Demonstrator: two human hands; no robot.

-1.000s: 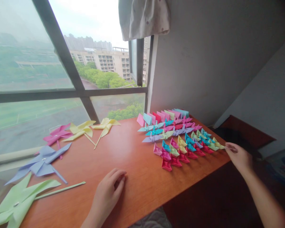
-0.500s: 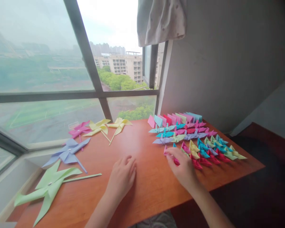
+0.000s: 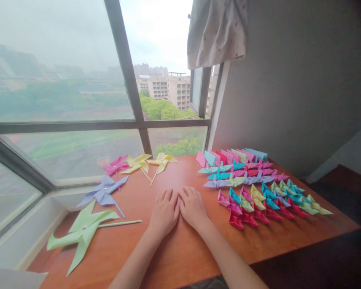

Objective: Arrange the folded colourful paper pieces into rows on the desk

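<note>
Our left hand (image 3: pixel 165 211) and right hand (image 3: pixel 193 205) palm-down on table (image 3: pixel 180 257), empty, fingers lightly curled, thumbs touching; pinwheels left, paper boats (image 3: pixel 258 204) right.

Flat, overcast daylight comes through the grey-framed glass window (image 3: pixel 140 96), whitening the sky and laying 1 soft sheen on the reddish-brown wooden table (image 3: pixel 180 249), while the grey wall (image 3: pixel 289 88) darkens rightward.

Head-worn view forward and down over both hands
</note>
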